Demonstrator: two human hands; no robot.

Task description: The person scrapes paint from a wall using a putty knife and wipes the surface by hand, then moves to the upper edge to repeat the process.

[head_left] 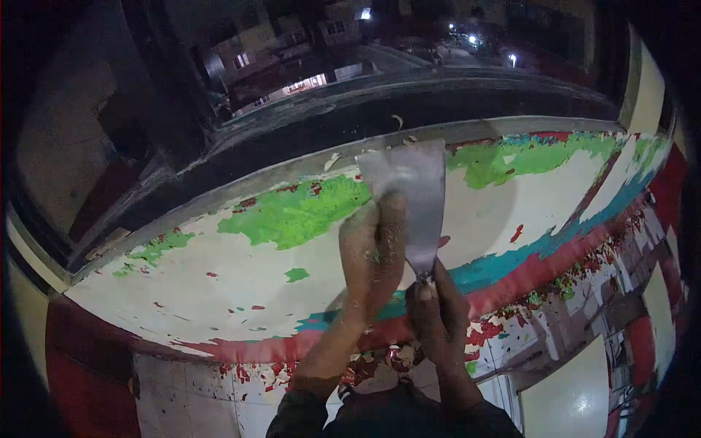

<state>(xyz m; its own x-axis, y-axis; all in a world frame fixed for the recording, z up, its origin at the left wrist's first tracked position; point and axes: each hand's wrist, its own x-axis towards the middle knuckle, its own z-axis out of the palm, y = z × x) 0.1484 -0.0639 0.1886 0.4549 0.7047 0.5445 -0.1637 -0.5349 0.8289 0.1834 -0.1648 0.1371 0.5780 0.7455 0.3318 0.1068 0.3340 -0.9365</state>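
Note:
My right hand (438,314) is closed around the handle of a paint scraper (422,197), its thumb near the base of the blade. The wide metal blade points away from me, its far edge at the back of the windowsill (292,274). My left hand (374,248) lies against the left side of the blade with its fingers bent onto the metal; it looks slightly blurred. White, green, teal and red patches of paint cover the sill, with ragged edges. Loose paint flakes (410,139) lie just beyond the blade's tip.
Behind the sill runs a dark window frame (314,124), with lit buildings outside in the night. Below the sill, paint chips (274,376) are scattered over a pale surface. A white panel (566,394) stands at the lower right.

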